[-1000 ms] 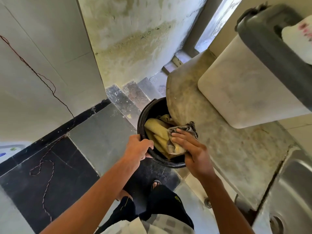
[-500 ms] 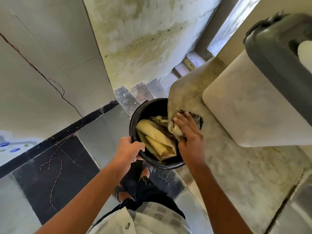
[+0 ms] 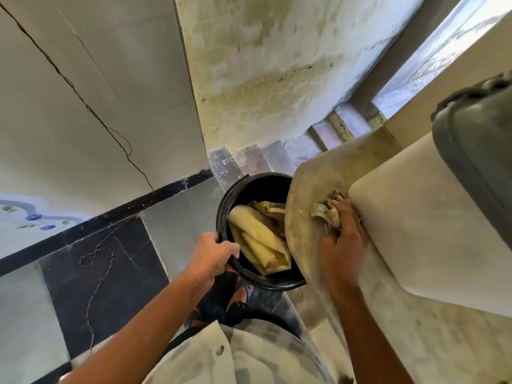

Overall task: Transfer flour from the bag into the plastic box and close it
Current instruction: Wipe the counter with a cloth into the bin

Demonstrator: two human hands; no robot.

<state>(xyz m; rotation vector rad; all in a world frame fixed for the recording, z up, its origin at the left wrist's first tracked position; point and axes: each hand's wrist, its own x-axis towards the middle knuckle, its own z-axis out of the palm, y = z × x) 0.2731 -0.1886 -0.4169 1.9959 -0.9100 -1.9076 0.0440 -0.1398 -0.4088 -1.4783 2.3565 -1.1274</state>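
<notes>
Down below, a dusty stone counter (image 3: 313,189) juts over a grey and black tiled floor (image 3: 177,225), near steps (image 3: 249,159) and a stained wall (image 3: 263,65). The left hand (image 3: 213,253) curls round the rim of a black bucket (image 3: 230,200) holding the crumpled yellow bag (image 3: 257,239). The right hand (image 3: 342,239) presses a rag (image 3: 324,213) with bunched fingers against the white plastic box (image 3: 426,225), whose grey lid (image 3: 476,162) is on.

- You see a black bucket (image 3: 250,189) holding crumpled yellow paper (image 3: 257,239).
- A rag (image 3: 324,212) lies on your stone worktop (image 3: 310,187).
- A thin wire (image 3: 91,261) trails across the floor.
</notes>
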